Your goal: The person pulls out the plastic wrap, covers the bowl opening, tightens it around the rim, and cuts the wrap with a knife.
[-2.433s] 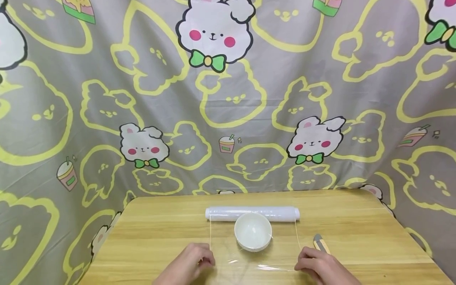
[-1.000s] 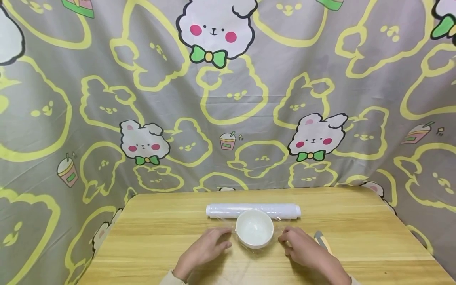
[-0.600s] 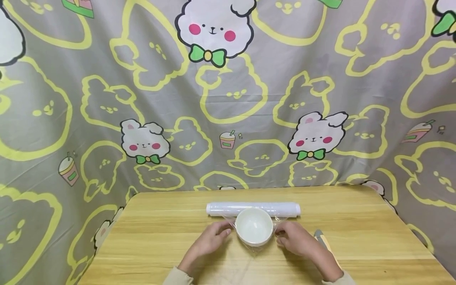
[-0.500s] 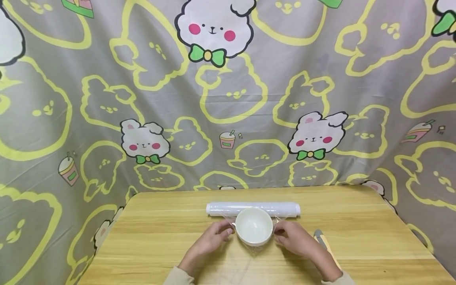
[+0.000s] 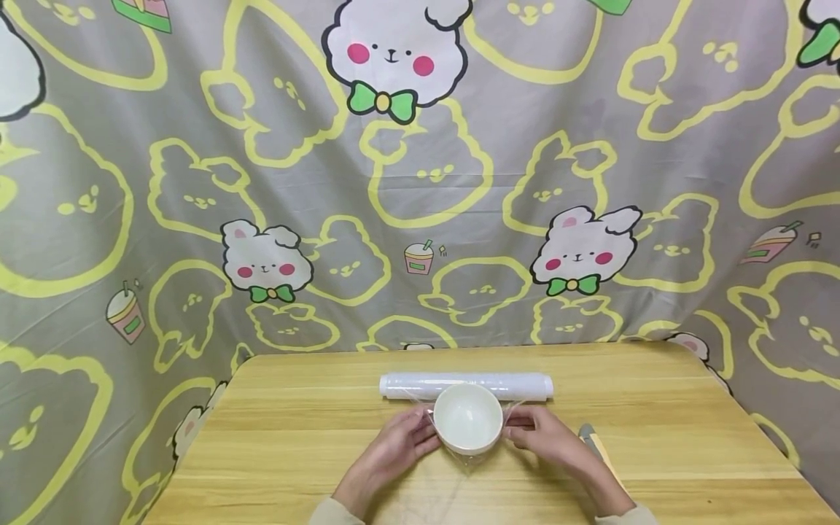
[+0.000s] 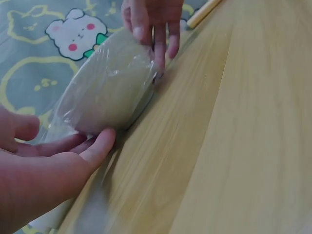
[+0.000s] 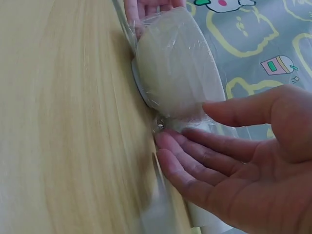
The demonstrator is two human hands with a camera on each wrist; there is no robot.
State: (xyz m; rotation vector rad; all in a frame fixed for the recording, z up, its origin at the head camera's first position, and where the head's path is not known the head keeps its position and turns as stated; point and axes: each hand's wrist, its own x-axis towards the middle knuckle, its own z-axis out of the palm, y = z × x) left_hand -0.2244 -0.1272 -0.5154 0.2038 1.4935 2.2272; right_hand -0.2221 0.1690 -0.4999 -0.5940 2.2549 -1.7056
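Note:
A white bowl (image 5: 468,418) stands upright on the table with clear plastic wrap (image 7: 170,63) clinging round its outside. Loose corners of the wrap stick out at its sides and front. My left hand (image 5: 398,440) is at the bowl's left side; in the left wrist view its fingertips touch the wrapped wall low down. On the opposite side, my right hand (image 5: 539,433) has its fingers extended, and the thumb touches the wrapped wall in the right wrist view. Behind the bowl lies the roll of plastic wrap (image 5: 407,386), partly hidden by it.
A utility knife (image 5: 600,448) with a yellow handle lies right of the bowl, partly covered by the right forearm. The wooden table (image 5: 295,408) ends at the back against a grey cartoon-print curtain (image 5: 367,292).
Both hands have moved from the front corners of the pulled-out film up to the bowl's sides. The wrap now gathers round the bowl. Lately the left hand's fingers have shifted lower along its side.

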